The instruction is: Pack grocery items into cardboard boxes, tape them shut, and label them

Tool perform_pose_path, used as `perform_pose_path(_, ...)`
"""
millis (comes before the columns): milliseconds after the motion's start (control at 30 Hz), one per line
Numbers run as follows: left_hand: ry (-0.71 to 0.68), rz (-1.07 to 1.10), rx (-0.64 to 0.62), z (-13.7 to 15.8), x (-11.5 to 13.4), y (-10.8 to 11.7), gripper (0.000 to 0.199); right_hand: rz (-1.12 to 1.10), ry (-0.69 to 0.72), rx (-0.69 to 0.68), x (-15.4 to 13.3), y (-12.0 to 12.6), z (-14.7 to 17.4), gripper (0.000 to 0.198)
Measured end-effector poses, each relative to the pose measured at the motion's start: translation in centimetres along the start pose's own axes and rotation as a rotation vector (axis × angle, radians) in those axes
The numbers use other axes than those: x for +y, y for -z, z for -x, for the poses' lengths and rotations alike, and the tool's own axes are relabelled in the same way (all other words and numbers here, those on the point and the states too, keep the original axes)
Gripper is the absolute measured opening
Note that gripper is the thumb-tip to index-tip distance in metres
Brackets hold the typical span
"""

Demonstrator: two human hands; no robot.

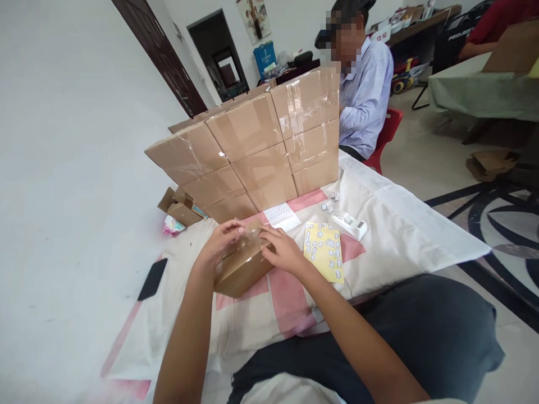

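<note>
A small brown cardboard box (246, 273) lies on the cloth in front of me, with clear tape (251, 235) shining across its top. At the box's left side, my left hand (222, 241) is closed, thumb and fingertips pinched at the tape's edge. My right hand (283, 249) lies over the right side of the box, its fingers apart and touching the top by the tape. To the right of that hand is a yellow sheet (322, 264) with several small outlined stickers. A white tape dispenser (350, 224) stands behind the sheet.
Stacked, taped cardboard boxes (263, 151) form a wall behind the work. A white printed card (284, 216) lies before it. A black phone (152, 279) is at the left, an opened carton (181, 207) beyond. Another person (368, 101) sits behind the wall.
</note>
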State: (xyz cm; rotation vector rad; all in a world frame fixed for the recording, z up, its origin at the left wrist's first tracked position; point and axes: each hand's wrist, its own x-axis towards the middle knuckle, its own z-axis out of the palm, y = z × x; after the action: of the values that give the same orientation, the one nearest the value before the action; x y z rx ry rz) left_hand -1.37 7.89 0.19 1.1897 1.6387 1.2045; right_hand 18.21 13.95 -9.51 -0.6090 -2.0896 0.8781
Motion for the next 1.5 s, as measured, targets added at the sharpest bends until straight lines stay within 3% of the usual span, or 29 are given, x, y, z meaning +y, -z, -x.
perform_pose_path(600, -0.007, 0.125, -0.029, -1.0, -2.8, 1.4, 0.037, -0.116, 0.026, 0.012, 1.0, -1.0, -0.3, 0.034)
perform_pose_path(900, -0.015, 0.069, -0.135, -0.5, -2.5, 1.1, 0.053, -0.135, 0.016, 0.015, 1.0, -1.1, -0.2, 0.034)
perform_pose_path(1133, -0.188, -0.171, -0.132, -1.0, -3.4, 0.5, 0.045, -0.149, -0.001, 0.006, 0.8, -1.1, -0.1, 0.030)
perform_pose_path(1267, -0.208, -0.196, -0.143, -1.2, -3.6, 0.4, 0.041, -0.148, -0.001, 0.002, 0.9, -1.2, -0.1, 0.031)
perform_pose_path(1433, -0.307, -0.212, -0.024, -0.9, -3.6, 0.6, 0.039, -0.159, -0.014, 0.000, 0.8, -1.1, -0.1, 0.032)
perform_pose_path(1500, -0.293, -0.157, -0.059, -0.7, -3.6, 0.6, 0.039, -0.165, -0.013, 0.000, 0.8, -1.1, -0.1, 0.032)
